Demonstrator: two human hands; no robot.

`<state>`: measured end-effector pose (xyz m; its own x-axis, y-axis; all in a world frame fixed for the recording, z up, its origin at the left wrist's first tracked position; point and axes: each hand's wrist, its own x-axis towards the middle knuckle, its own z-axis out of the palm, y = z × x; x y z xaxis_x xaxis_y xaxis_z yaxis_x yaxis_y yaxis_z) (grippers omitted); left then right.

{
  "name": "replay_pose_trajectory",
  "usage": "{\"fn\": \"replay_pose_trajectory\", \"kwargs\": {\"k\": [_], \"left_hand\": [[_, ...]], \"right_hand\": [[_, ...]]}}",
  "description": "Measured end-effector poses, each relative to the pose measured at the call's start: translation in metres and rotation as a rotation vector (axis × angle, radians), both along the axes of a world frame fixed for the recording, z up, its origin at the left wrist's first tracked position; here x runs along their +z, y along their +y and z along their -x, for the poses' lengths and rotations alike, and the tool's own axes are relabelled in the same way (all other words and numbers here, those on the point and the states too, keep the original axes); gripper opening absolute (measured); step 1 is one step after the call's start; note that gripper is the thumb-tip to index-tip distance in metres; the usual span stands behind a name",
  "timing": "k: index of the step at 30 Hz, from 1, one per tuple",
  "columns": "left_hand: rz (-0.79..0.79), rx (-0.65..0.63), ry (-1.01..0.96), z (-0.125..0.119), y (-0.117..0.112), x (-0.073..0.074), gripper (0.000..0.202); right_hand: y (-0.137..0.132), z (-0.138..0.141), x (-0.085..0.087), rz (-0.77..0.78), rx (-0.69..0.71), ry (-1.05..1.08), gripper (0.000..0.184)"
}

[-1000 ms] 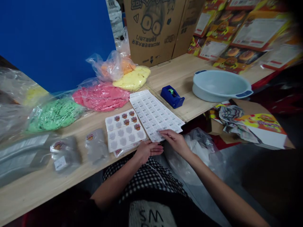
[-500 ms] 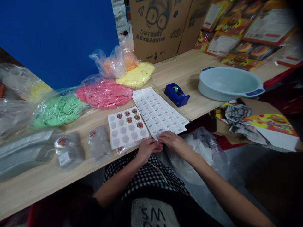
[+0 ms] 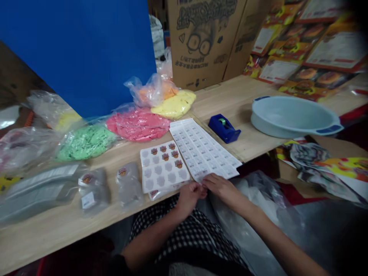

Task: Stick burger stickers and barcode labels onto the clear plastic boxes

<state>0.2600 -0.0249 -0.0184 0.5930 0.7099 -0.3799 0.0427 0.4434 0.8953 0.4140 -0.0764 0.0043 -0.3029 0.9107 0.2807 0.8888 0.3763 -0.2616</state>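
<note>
Both hands meet at the near edge of the wooden table (image 3: 51,234), just below a white sheet of small printed labels (image 3: 202,147). My left hand (image 3: 189,195) is curled, its fingertips pinched together at the sheet's near corner. My right hand (image 3: 220,186) rests beside it with fingers bent, touching the same corner. What the fingertips hold is too small to make out. Left of the label sheet lies a sheet of round burger stickers (image 3: 163,165).
Bags of green (image 3: 84,142), pink (image 3: 139,124) and yellow (image 3: 175,103) material lie at the back. Small grey pouches (image 3: 93,188) sit at the left. A blue tape dispenser (image 3: 224,128) and a pale blue basin (image 3: 293,117) are to the right, with cardboard boxes (image 3: 204,38) behind.
The hands have drawn together at the sheet's near corner, the left curling from flat into a pinch. The camera has shifted, sliding the scene rightward.
</note>
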Motion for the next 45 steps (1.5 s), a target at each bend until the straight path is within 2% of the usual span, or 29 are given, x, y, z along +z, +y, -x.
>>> {"fn": "replay_pose_trajectory", "kwargs": {"k": [6,12,18,22,25,29,31,33,35,37,38,40,42,45], "left_hand": [[-0.076,0.018,0.041,-0.001,0.0,-0.002,0.024],[0.021,0.086,-0.002,-0.003,-0.001,-0.005,0.028],[0.056,0.115,-0.026,-0.002,-0.002,-0.005,0.034],[0.061,0.132,-0.016,0.0,-0.004,-0.002,0.037],[0.085,0.149,-0.013,-0.002,-0.006,-0.002,0.048],[0.122,0.169,-0.016,-0.003,-0.007,-0.006,0.064],[0.136,0.114,0.012,0.002,-0.007,-0.004,0.069],[0.144,0.02,0.037,0.012,-0.007,0.004,0.071],[0.159,-0.029,0.01,0.025,-0.006,0.019,0.072],[0.162,0.0,-0.075,0.039,-0.005,0.039,0.071],[0.152,0.027,-0.125,0.045,-0.003,0.05,0.068],[0.102,0.092,-0.208,0.056,0.0,0.069,0.056],[0.051,0.163,-0.256,0.067,0.005,0.083,0.046],[0.029,0.23,-0.276,0.086,0.012,0.093,0.042]], "right_hand": [[0.004,-0.001,-0.023,-0.106,0.004,-0.039,0.027],[0.006,-0.001,-0.034,-0.248,0.009,-0.066,0.03],[0.008,-0.006,-0.051,-0.268,-0.015,-0.073,0.03],[0.013,-0.008,-0.054,-0.236,-0.038,0.013,0.023],[0.02,-0.012,-0.048,-0.097,-0.15,0.217,0.02],[0.032,-0.026,-0.039,0.044,-0.482,0.595,0.025],[0.036,-0.032,-0.032,0.051,-0.627,0.76,0.026],[0.035,-0.031,-0.021,-0.025,-0.692,0.787,0.025],[0.031,-0.019,-0.006,-0.205,-0.609,0.645,0.023],[0.028,0.005,0.01,-0.359,-0.374,0.415,0.019],[0.028,0.02,0.017,-0.392,-0.241,0.302,0.017],[0.029,0.05,0.029,-0.428,-0.059,0.146,0.019],[0.035,0.074,0.036,-0.458,0.021,0.098,0.024],[0.048,0.093,0.043,-0.428,0.071,0.136,0.022]]}}
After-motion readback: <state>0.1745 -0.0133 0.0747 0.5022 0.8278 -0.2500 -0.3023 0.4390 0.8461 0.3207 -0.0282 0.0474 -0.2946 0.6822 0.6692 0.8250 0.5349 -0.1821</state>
